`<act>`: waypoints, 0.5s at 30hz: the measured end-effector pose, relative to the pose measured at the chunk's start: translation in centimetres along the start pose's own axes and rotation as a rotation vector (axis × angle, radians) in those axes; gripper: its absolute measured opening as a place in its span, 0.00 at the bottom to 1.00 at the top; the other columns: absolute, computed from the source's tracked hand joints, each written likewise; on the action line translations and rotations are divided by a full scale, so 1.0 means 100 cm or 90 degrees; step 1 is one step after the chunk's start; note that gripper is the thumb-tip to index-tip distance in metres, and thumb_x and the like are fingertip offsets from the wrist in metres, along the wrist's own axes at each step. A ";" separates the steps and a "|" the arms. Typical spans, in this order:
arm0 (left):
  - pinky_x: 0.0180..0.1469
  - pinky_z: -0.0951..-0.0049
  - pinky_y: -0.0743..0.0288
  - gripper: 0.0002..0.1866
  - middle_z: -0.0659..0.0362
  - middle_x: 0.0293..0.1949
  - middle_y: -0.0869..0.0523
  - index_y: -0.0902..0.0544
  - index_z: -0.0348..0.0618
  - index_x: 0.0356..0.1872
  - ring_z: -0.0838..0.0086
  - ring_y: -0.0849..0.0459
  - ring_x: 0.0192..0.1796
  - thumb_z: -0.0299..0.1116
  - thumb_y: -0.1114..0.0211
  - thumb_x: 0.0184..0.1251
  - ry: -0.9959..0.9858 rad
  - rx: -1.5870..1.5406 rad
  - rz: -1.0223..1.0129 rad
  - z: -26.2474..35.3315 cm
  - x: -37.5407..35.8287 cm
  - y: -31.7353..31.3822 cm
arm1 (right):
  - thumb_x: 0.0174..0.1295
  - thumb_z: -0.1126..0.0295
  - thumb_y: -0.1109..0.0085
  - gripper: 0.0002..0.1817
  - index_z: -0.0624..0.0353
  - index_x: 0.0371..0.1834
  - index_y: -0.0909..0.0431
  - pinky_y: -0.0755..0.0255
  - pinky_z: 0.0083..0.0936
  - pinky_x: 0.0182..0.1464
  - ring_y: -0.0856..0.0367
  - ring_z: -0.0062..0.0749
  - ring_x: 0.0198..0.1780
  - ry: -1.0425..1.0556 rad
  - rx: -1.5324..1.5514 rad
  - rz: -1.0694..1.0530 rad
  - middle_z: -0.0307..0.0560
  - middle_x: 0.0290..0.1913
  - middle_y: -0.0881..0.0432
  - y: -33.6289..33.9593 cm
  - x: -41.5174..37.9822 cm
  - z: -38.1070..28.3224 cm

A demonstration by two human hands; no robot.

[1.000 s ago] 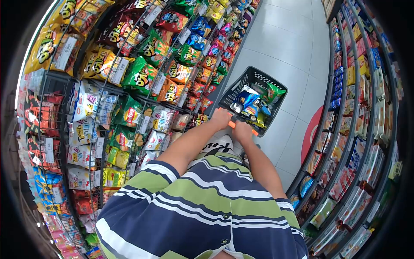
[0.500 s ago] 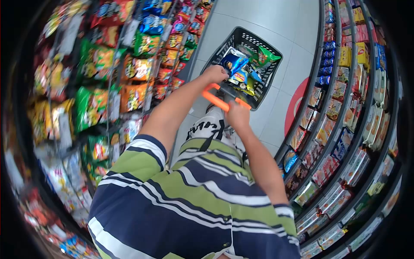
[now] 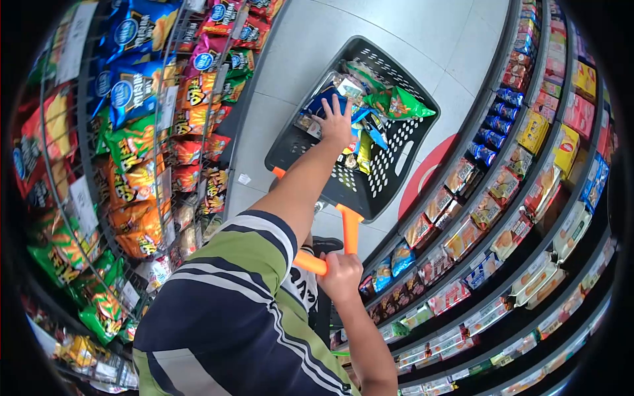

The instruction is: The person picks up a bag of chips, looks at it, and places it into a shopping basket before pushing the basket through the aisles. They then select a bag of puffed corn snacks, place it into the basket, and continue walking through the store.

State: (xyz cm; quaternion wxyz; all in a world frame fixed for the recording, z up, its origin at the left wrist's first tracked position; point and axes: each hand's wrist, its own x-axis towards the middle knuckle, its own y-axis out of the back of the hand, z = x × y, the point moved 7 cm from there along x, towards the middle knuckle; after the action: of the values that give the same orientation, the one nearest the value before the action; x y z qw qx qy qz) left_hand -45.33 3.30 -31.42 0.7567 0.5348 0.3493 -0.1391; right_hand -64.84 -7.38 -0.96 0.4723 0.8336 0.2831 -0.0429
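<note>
My left hand point(image 3: 335, 124) reaches into a black perforated shopping basket point(image 3: 360, 201), its fingers spread over a dark blue snack bag point(image 3: 321, 100). Whether the fingertips press on the bag is hard to tell. Beside that hand, a green snack bag point(image 3: 411, 104) leans on the basket's far right side. A yellow packet point(image 3: 364, 153) and several other packets are piled in there too. Closed around the orange handle point(image 3: 351, 231) of the basket, my right hand point(image 3: 342, 276) is at the near side, close to my body.
On the left, a rack with wire dividers holds hanging or stacked snack bags, such as blue ones point(image 3: 135, 92) and orange ones point(image 3: 140, 228). Curved-looking shelves of boxed and wrapped sweets point(image 3: 485, 214) line the right. Pale floor tiles point(image 3: 281, 56) run between, with a red floor marking point(image 3: 422, 173).
My left hand has moved from the basket's near left side to over the packets, opening its fingers. The right hand keeps the handle, now lower in view. The view has shifted.
</note>
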 end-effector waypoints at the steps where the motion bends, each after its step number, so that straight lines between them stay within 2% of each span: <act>1: 0.69 0.19 0.39 0.67 0.46 0.85 0.55 0.52 0.67 0.85 0.39 0.56 0.85 0.60 0.16 0.46 0.013 0.010 -0.009 -0.001 0.011 0.001 | 0.54 0.72 0.29 0.15 0.53 0.19 0.29 0.28 0.39 0.30 0.23 0.44 0.19 0.001 -0.002 0.005 0.43 0.16 0.25 0.004 0.006 0.002; 2: 0.67 0.18 0.36 0.66 0.44 0.85 0.54 0.51 0.67 0.85 0.36 0.54 0.84 0.58 0.16 0.47 0.020 0.012 0.001 -0.005 0.026 -0.004 | 0.54 0.72 0.29 0.15 0.53 0.19 0.29 0.28 0.39 0.30 0.23 0.44 0.19 0.004 -0.001 0.004 0.43 0.16 0.25 0.008 0.011 0.004; 4: 0.67 0.27 0.28 0.64 0.43 0.84 0.53 0.50 0.65 0.85 0.35 0.51 0.83 0.52 0.16 0.50 0.040 -0.018 -0.001 -0.011 0.053 -0.009 | 0.54 0.71 0.30 0.15 0.53 0.19 0.30 0.27 0.38 0.30 0.23 0.42 0.19 0.015 0.001 0.004 0.41 0.16 0.26 0.017 0.023 0.007; 5: 0.66 0.42 0.21 0.60 0.41 0.83 0.47 0.48 0.61 0.84 0.34 0.45 0.81 0.45 0.18 0.52 0.025 -0.047 -0.004 -0.008 0.058 0.002 | 0.53 0.71 0.30 0.13 0.53 0.20 0.28 0.27 0.39 0.31 0.22 0.42 0.20 0.014 0.006 -0.013 0.41 0.17 0.25 0.022 0.030 0.007; 8: 0.68 0.47 0.21 0.59 0.42 0.80 0.42 0.45 0.53 0.82 0.35 0.38 0.78 0.45 0.17 0.51 -0.007 -0.125 0.021 -0.008 0.074 0.021 | 0.53 0.71 0.30 0.11 0.53 0.22 0.25 0.27 0.39 0.31 0.20 0.41 0.21 0.033 0.009 -0.019 0.41 0.18 0.23 0.031 0.040 0.010; 9: 0.69 0.52 0.22 0.52 0.43 0.77 0.34 0.38 0.49 0.79 0.41 0.30 0.75 0.41 0.19 0.53 -0.006 -0.143 0.029 -0.010 0.072 0.035 | 0.53 0.69 0.30 0.09 0.53 0.23 0.23 0.26 0.39 0.32 0.19 0.41 0.22 0.023 0.007 -0.039 0.42 0.19 0.21 0.031 0.041 0.014; 12: 0.70 0.53 0.24 0.46 0.44 0.73 0.28 0.33 0.51 0.77 0.47 0.25 0.73 0.37 0.22 0.53 -0.031 -0.316 -0.005 -0.024 0.076 0.063 | 0.52 0.68 0.29 0.09 0.53 0.23 0.22 0.25 0.39 0.33 0.19 0.41 0.22 0.040 -0.008 -0.047 0.42 0.19 0.21 0.045 0.054 0.014; 13: 0.70 0.55 0.26 0.44 0.45 0.67 0.20 0.31 0.50 0.75 0.51 0.21 0.69 0.36 0.23 0.53 -0.001 -0.351 -0.006 -0.029 0.071 0.077 | 0.52 0.66 0.30 0.10 0.53 0.23 0.23 0.25 0.39 0.33 0.18 0.43 0.22 0.050 -0.003 -0.033 0.43 0.18 0.21 0.050 0.057 0.016; 15: 0.69 0.55 0.25 0.44 0.44 0.66 0.19 0.30 0.50 0.75 0.50 0.19 0.67 0.37 0.23 0.53 -0.071 -0.441 -0.017 -0.031 0.066 0.098 | 0.53 0.64 0.30 0.11 0.53 0.22 0.24 0.25 0.40 0.33 0.17 0.44 0.23 0.067 -0.048 -0.039 0.44 0.18 0.21 0.056 0.064 0.020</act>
State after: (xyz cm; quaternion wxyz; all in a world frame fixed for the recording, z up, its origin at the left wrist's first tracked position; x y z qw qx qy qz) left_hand -36.06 10.97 -29.53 0.9093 0.2333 0.3409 -0.0509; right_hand -56.24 -8.48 0.02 0.4859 0.8074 0.3347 -0.0027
